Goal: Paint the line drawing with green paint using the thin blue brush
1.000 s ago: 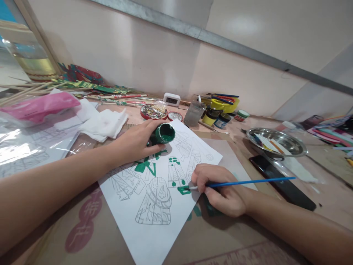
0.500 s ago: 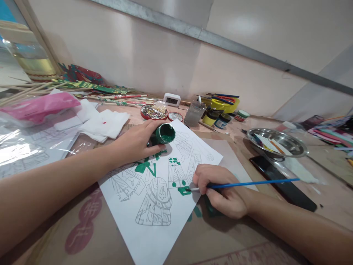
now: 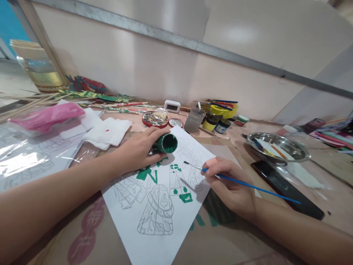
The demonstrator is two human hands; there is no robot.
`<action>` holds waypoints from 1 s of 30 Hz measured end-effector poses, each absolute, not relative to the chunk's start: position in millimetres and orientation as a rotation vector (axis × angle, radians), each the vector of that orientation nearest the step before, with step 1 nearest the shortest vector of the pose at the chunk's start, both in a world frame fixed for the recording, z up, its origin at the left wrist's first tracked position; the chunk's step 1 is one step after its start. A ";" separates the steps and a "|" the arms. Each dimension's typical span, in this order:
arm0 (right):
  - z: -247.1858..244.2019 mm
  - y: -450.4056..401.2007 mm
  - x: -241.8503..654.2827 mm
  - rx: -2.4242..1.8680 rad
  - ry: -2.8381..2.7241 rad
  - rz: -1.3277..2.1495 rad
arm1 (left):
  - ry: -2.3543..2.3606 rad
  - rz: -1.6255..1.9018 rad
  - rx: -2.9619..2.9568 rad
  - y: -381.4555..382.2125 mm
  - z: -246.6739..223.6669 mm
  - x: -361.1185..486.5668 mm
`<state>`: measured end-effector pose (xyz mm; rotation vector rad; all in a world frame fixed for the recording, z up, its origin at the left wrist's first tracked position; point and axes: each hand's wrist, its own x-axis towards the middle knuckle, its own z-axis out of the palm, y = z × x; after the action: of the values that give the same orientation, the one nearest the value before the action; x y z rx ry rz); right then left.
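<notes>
My left hand (image 3: pixel 139 149) is wrapped round a small jar of green paint (image 3: pixel 167 144), which tilts with its mouth toward me over the upper part of the paper. In a pinch, my right hand (image 3: pixel 230 184) holds a thin paintbrush (image 3: pixel 248 187) with a blue handle. Its dark bristle tip hangs above the sheet, to the lower right of the jar and apart from it. The white paper (image 3: pixel 150 250) bears line drawings of patterned shapes, several parts of them filled in green. One small shape near the middle has a green outline with a pale centre.
Behind the paper stand a dish of beads (image 3: pixel 154 118), a white digital clock (image 3: pixel 172 106), a cup of cloudy water (image 3: pixel 193 119) and paint jars (image 3: pixel 211 122). To the right are a metal bowl (image 3: pixel 298 151) and a black phone (image 3: pixel 286 189). White tissues (image 3: pixel 107 132) lie left.
My right hand has lifted the paintbrush off the small green shape and moved it up toward the jar. My left hand keeps its hold on the jar. The view has shifted slightly.
</notes>
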<state>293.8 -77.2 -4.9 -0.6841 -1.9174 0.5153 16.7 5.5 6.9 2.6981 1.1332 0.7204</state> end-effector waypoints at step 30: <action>-10.2 -69.7 291.6 -1.005 -2.068 0.637 | 0.914 0.785 2.914 6.2 2.8 14.8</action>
<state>291.6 -69.7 -10.2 -1.0047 -2.0683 0.6371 14.8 6.2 2.8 2.9143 0.9139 0.7855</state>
